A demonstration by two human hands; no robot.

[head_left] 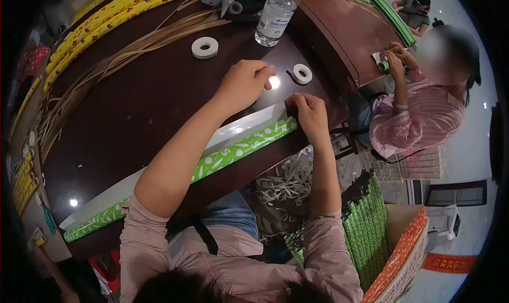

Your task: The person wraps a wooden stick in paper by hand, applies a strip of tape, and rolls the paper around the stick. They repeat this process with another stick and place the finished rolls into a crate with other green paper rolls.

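Observation:
A long sheet of green patterned wrapping paper (228,157) lies diagonally on the dark table, rolled into a tube along its near side. Its white underside (244,123) shows along the far side. My left hand (244,85) is above the table beyond the paper, its fingers curled together; whatever they may hold is hidden. At the paper's right end, my right hand (312,114) pinches by the corner, where a short dark strip (291,110), apparently tape, shows under the fingertips. A small tape roll (302,74) with a dark loose end lies just beyond the right hand.
A larger white tape roll (205,48) and a water bottle (276,16) stand farther back. Long brown strips (138,51) and yellow tubes (106,27) line the far left. Green tubes (366,218) fill a box at right. A co-worker in a pink striped shirt (424,117) sits at right.

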